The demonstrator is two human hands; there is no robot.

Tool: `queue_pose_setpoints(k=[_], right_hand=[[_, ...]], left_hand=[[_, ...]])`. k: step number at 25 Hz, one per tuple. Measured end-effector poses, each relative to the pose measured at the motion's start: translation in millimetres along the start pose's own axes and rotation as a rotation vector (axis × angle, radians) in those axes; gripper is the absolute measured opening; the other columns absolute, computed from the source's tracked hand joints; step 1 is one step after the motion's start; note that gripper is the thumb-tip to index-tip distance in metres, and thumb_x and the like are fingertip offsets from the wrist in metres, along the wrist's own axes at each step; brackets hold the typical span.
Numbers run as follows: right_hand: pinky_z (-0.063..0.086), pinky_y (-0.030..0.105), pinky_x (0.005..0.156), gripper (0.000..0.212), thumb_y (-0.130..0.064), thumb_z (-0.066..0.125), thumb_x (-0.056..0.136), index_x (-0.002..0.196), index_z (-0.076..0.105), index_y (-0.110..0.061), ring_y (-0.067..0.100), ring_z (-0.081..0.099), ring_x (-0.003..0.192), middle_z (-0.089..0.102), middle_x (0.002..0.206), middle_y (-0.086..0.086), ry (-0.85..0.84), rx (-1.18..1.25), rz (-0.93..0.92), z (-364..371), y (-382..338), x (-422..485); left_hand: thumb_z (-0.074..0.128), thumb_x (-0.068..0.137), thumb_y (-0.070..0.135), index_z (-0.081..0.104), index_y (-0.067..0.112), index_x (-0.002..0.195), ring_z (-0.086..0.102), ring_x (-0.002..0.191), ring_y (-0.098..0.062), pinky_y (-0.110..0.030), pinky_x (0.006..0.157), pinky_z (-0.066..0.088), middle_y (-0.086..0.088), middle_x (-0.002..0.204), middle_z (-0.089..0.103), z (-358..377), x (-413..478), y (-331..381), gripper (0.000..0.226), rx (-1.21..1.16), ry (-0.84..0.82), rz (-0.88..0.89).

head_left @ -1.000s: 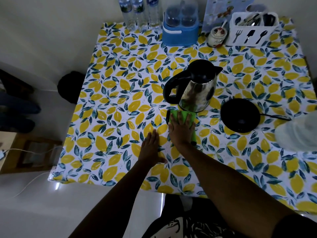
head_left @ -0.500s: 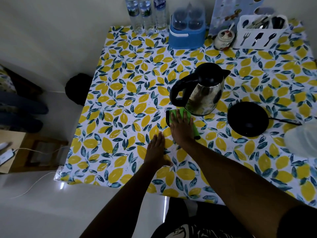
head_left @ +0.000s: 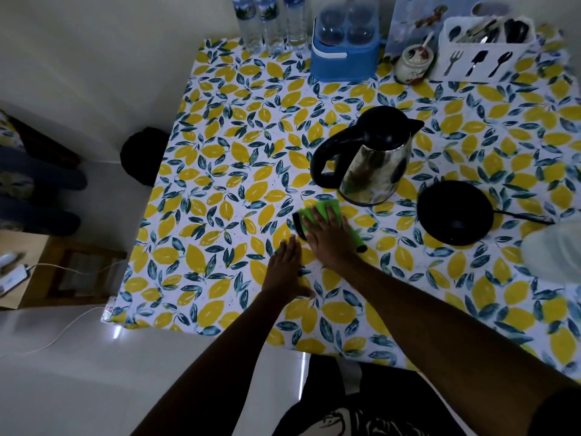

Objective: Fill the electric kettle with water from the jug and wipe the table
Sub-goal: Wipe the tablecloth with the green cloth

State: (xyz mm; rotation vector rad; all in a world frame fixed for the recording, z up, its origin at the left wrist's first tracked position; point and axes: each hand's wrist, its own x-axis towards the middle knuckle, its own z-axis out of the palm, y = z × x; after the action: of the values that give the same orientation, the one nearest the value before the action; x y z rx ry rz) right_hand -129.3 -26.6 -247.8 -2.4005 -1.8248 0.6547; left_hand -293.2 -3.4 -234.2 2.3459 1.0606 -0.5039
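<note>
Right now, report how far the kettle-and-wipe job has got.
Done: unclear; the kettle stands off its base, water level hidden. In hand: the right hand presses the green cloth flat on the table; the left hand rests beside it. Left: wiping the remaining tabletop.

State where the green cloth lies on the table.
In the head view, the green cloth lies flat under the right hand, just in front of the electric kettle.

No readable text anywhere; far-right white cutlery holder (head_left: 481,62) shows fork, spatula, spoon icons; far bottle labels (head_left: 268,9) too blurred.
</note>
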Motion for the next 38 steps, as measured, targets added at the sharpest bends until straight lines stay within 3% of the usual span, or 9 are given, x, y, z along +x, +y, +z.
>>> queue_pose_setpoints(k=[4,7,13,16,19,25,27,33,38], right_hand=[[0.013,0.058,0.119,0.055,-0.045,0.028,0.101,0.153,0.015,-0.035,0.033,0.009,0.150,0.018,0.163,-0.002,-0.016,-0.045,-0.151,38.7,10.4,-99.8],[0.012,0.058,0.120,0.056,-0.043,0.028,0.101,0.153,0.009,-0.035,0.030,0.000,0.150,0.011,0.164,-0.002,-0.027,-0.135,-0.164,35.3,55.8,-118.3],[0.011,0.058,0.119,0.054,-0.038,0.030,0.102,0.154,0.014,-0.033,0.033,0.000,0.151,0.008,0.165,0.001,0.093,0.023,0.357,-0.7,68.1,-74.1],[0.020,0.060,0.117,0.057,-0.043,0.025,0.101,0.154,0.008,-0.031,0.036,0.000,0.151,0.010,0.165,0.003,0.042,-0.039,0.118,36.0,47.4,-133.0],[0.022,0.058,0.118,0.056,-0.048,0.016,0.100,0.154,0.010,-0.033,0.031,0.004,0.151,0.016,0.163,0.000,0.014,-0.107,-0.081,51.2,86.3,-191.7],[0.014,0.058,0.117,0.052,-0.033,0.037,0.102,0.152,0.023,-0.033,0.033,0.002,0.151,0.013,0.164,-0.001,0.143,0.008,0.421,10.0,137.3,-145.3],[0.012,0.058,0.117,0.051,-0.034,0.037,0.103,0.152,0.025,-0.031,0.035,0.002,0.151,0.013,0.164,-0.001,0.154,0.043,0.454,15.3,122.0,-144.5],[0.011,0.060,0.118,0.054,-0.040,0.034,0.101,0.153,0.019,-0.035,0.038,0.002,0.150,0.013,0.165,0.001,0.040,-0.054,0.220,30.6,103.7,-166.0],[0.018,0.063,0.115,0.051,-0.047,0.038,0.098,0.148,0.030,-0.039,0.040,0.017,0.147,0.026,0.160,-0.001,0.007,-0.169,-0.160,55.2,89.5,-212.1]], left_hand=[[0.081,0.062,0.056,-0.011,0.011,0.152,-0.016,0.150,-0.029,-0.045,0.124,0.005,-0.007,0.162,-0.018,-1.8,-1.9,-0.3,0.136,-0.008,0.018,0.009],[0.079,0.062,0.059,-0.013,0.009,0.151,-0.017,0.149,-0.029,-0.044,0.123,0.004,-0.008,0.162,-0.020,-2.7,-2.5,0.7,0.138,0.004,0.000,0.012],[0.078,0.069,0.053,-0.010,0.007,0.152,-0.016,0.149,-0.032,-0.051,0.123,0.010,-0.011,0.162,-0.020,0.6,-7.1,8.2,0.130,0.031,-0.010,-0.044],[0.078,0.067,0.056,-0.008,0.008,0.152,-0.017,0.148,-0.035,-0.058,0.120,0.012,-0.011,0.161,-0.024,8.2,-12.5,20.7,0.130,0.062,-0.063,-0.022],[0.076,0.060,0.067,-0.018,0.007,0.150,-0.024,0.145,-0.040,-0.062,0.117,0.004,-0.015,0.157,-0.031,17.8,-14.2,30.5,0.144,0.150,-0.149,0.012],[0.076,0.059,0.067,-0.022,0.007,0.148,-0.026,0.144,-0.041,-0.063,0.118,0.003,-0.016,0.156,-0.033,17.5,-10.6,32.2,0.146,0.178,-0.178,-0.025],[0.076,0.060,0.067,-0.022,0.007,0.148,-0.025,0.144,-0.041,-0.063,0.118,0.003,-0.016,0.156,-0.033,18.9,-12.0,33.0,0.145,0.190,-0.184,-0.025],[0.076,0.060,0.067,-0.021,0.006,0.148,-0.025,0.144,-0.042,-0.063,0.117,0.004,-0.018,0.156,-0.033,17.0,-11.3,33.6,0.144,0.202,-0.195,-0.017],[0.078,0.061,0.064,-0.018,0.003,0.149,-0.021,0.145,-0.044,-0.061,0.118,0.008,-0.020,0.156,-0.030,13.2,-12.5,43.4,0.144,0.240,-0.201,-0.045]])
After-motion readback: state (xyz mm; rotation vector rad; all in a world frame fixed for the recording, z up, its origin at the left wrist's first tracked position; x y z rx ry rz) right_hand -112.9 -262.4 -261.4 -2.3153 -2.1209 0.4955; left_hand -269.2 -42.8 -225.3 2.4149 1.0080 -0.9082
